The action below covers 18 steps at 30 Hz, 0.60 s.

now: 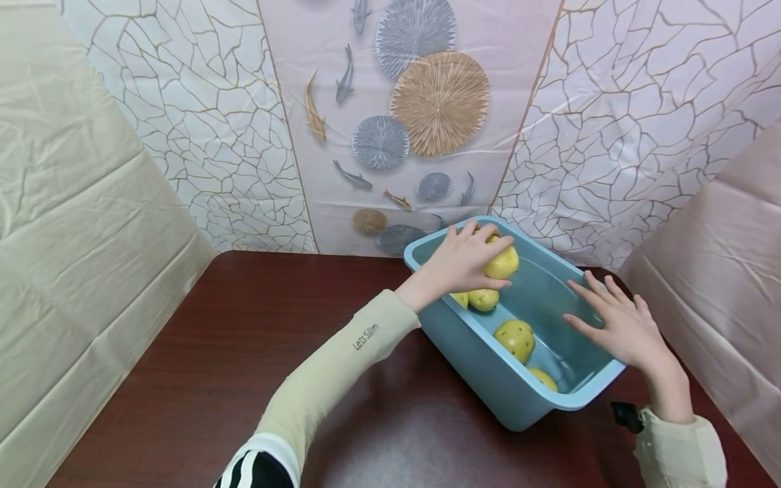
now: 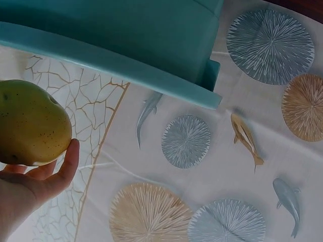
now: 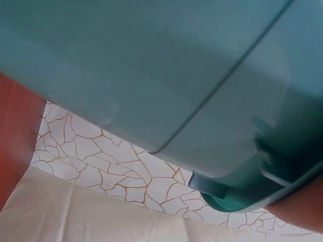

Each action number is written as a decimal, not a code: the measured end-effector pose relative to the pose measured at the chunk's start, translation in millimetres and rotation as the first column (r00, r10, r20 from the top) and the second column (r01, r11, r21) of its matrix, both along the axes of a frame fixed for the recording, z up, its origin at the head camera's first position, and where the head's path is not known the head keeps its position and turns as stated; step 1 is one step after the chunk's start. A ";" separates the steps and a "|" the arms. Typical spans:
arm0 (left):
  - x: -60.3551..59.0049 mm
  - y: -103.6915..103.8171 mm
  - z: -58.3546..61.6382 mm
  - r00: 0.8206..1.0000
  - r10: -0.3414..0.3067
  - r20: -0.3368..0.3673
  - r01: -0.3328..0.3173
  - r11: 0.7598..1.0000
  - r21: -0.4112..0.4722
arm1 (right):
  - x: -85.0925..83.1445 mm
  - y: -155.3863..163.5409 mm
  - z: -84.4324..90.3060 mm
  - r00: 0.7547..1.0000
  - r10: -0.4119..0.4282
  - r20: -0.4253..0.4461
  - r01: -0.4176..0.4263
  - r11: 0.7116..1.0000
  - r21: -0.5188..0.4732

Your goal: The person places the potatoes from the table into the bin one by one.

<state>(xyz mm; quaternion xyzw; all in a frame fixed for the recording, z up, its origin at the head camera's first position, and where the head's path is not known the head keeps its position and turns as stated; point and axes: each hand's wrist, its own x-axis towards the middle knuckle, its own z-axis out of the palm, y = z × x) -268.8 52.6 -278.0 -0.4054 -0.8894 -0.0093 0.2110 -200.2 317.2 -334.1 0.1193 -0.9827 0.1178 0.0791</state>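
Over the far end of the blue tub (image 1: 488, 379), left hand (image 1: 464, 261) has its fingers (image 1: 488, 234) curled round a yellow potato (image 1: 503, 263), held clear above the others. Right hand (image 1: 619, 325), fingers straight and spread, presses the tub's right rim, likely steadying it on the desk (image 1: 213, 352).

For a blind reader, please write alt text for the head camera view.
A person's left hand grips a yellow potato over a blue plastic tub on a dark wooden table. The right hand rests open on the tub's rim.
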 end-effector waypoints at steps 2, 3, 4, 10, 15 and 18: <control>-1.8 1.8 0.9 1.000 0.004 0.006 -0.004 1.000 -0.012 | -0.1 0.1 -0.3 1.000 0.000 -0.005 0.000 1.000 -0.002; -2.5 2.6 1.3 1.000 0.008 0.009 -0.008 1.000 -0.020 | -0.2 0.2 -0.6 1.000 0.000 -0.008 0.000 1.000 -0.004; -3.1 3.4 1.6 1.000 0.011 0.014 -0.011 1.000 -0.025 | -0.4 0.3 -0.8 1.000 0.001 -0.010 -0.001 1.000 -0.005; -5.6 8.5 2.7 0.999 0.018 0.041 -0.016 0.998 -0.054 | 0.3 0.8 -1.5 1.000 0.007 -0.020 -0.007 1.000 -0.010; -6.8 11.2 2.1 0.999 0.009 0.041 -0.007 0.998 -0.059 | 0.6 0.7 -2.1 1.000 0.008 -0.021 -0.008 1.000 -0.013; -7.4 12.0 2.2 0.999 0.016 0.035 -0.013 0.998 -0.067 | 0.1 0.6 -1.6 1.000 0.006 -0.021 -0.007 1.000 -0.013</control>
